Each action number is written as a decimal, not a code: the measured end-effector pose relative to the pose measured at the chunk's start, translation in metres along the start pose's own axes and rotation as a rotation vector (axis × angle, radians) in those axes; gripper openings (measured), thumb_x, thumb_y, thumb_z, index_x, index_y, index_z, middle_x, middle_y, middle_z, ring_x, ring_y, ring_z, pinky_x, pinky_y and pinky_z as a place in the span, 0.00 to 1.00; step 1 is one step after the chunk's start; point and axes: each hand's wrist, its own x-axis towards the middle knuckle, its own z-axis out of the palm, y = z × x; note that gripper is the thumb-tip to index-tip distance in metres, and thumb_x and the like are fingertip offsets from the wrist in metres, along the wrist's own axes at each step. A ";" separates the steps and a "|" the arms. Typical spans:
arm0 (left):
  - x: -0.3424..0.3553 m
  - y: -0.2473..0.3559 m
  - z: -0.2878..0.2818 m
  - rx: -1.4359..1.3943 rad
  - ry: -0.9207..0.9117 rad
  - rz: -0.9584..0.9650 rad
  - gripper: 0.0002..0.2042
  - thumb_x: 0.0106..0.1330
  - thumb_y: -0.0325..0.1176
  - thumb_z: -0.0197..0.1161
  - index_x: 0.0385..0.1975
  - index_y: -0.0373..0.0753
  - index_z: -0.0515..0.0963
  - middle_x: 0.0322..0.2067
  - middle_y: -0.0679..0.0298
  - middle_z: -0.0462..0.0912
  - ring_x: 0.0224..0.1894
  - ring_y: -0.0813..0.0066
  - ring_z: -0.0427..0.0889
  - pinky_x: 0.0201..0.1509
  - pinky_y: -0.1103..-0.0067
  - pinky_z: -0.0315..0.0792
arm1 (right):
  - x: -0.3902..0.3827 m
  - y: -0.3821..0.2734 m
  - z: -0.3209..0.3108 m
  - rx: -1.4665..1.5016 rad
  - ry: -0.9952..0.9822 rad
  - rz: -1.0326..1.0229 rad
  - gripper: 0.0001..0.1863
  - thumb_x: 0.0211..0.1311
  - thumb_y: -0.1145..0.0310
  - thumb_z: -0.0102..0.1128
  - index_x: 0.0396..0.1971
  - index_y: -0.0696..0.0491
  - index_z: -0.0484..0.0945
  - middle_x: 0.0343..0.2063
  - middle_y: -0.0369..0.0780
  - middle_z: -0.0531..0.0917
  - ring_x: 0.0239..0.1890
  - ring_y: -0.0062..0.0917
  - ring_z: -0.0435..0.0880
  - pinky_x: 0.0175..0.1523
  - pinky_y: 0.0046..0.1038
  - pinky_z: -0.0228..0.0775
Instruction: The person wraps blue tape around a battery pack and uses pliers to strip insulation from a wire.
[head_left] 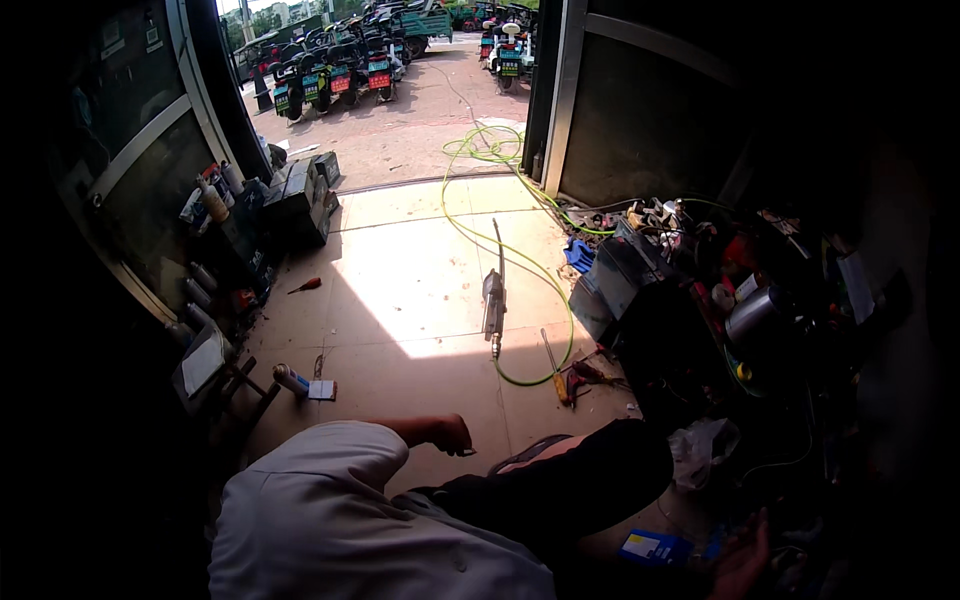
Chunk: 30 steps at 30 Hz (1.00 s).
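My left hand (455,436) is closed in front of my bent knee, above the tiled floor. A small, thin light-coloured piece pokes out below its fingers, too small to name. At the lower right, in deep shadow, my right hand (740,562) reaches out with its fingers partly apart, and I see nothing in it. Beside that hand lies a blue box (655,547) with a pale label. A crumpled clear plastic bag (703,448) sits just beyond it, right of my knee.
An air tool (493,305) on a green hose (570,320) lies mid-floor. Nearer are a yellow-handled screwdriver (558,380) and red-handled tools (588,374). Left stand a spray can (290,379), a small white box (322,390) and dark boxes (295,205). Scooters (335,75) are parked outside the doorway.
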 end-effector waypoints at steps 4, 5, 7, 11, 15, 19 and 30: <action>-0.131 0.016 -0.198 -0.602 0.667 0.222 0.19 0.72 0.42 0.61 0.54 0.35 0.71 0.41 0.55 0.81 0.37 0.63 0.84 0.38 0.71 0.81 | 0.021 -0.001 -0.023 0.051 0.015 0.010 0.17 0.78 0.56 0.53 0.59 0.44 0.78 0.33 0.35 0.84 0.28 0.25 0.81 0.26 0.27 0.74; -0.206 0.006 -0.248 -0.868 0.954 0.390 0.24 0.72 0.44 0.62 0.59 0.34 0.68 0.44 0.53 0.80 0.39 0.60 0.85 0.40 0.69 0.82 | 0.032 0.003 -0.013 0.022 0.003 0.039 0.16 0.78 0.56 0.53 0.58 0.45 0.78 0.33 0.35 0.84 0.29 0.25 0.81 0.25 0.26 0.74; -0.343 -0.012 -0.320 -1.159 1.428 0.693 0.33 0.72 0.46 0.63 0.68 0.30 0.61 0.51 0.48 0.79 0.44 0.53 0.86 0.43 0.65 0.84 | 0.042 0.007 0.007 -0.032 -0.008 0.060 0.16 0.78 0.57 0.53 0.57 0.46 0.79 0.33 0.35 0.84 0.30 0.25 0.82 0.25 0.26 0.75; -0.445 -0.041 -0.340 -0.701 1.901 0.312 0.15 0.71 0.41 0.60 0.43 0.34 0.81 0.29 0.57 0.83 0.34 0.67 0.85 0.34 0.72 0.79 | 0.067 0.014 0.010 -0.041 -0.164 0.055 0.17 0.78 0.56 0.52 0.56 0.50 0.78 0.33 0.37 0.84 0.31 0.27 0.82 0.26 0.29 0.78; -0.335 0.026 -0.222 -0.641 1.510 0.487 0.17 0.71 0.42 0.61 0.47 0.33 0.81 0.33 0.58 0.84 0.34 0.71 0.84 0.36 0.73 0.79 | 0.075 0.023 -0.004 0.047 -0.155 -0.020 0.18 0.79 0.57 0.48 0.60 0.49 0.76 0.35 0.38 0.84 0.31 0.28 0.83 0.28 0.32 0.80; -0.164 0.079 -0.058 -0.581 0.736 0.367 0.22 0.72 0.46 0.63 0.52 0.32 0.81 0.41 0.57 0.85 0.39 0.68 0.85 0.40 0.73 0.81 | 0.120 0.035 -0.056 0.137 -0.207 -0.138 0.22 0.80 0.57 0.47 0.66 0.50 0.70 0.51 0.43 0.84 0.41 0.31 0.85 0.40 0.34 0.81; -0.118 0.275 0.036 -0.696 0.241 0.716 0.26 0.77 0.51 0.56 0.57 0.30 0.77 0.47 0.57 0.85 0.46 0.68 0.83 0.52 0.73 0.78 | -0.041 0.014 -0.153 -0.127 0.609 -0.644 0.29 0.77 0.47 0.50 0.67 0.51 0.70 0.58 0.43 0.81 0.54 0.26 0.81 0.58 0.28 0.72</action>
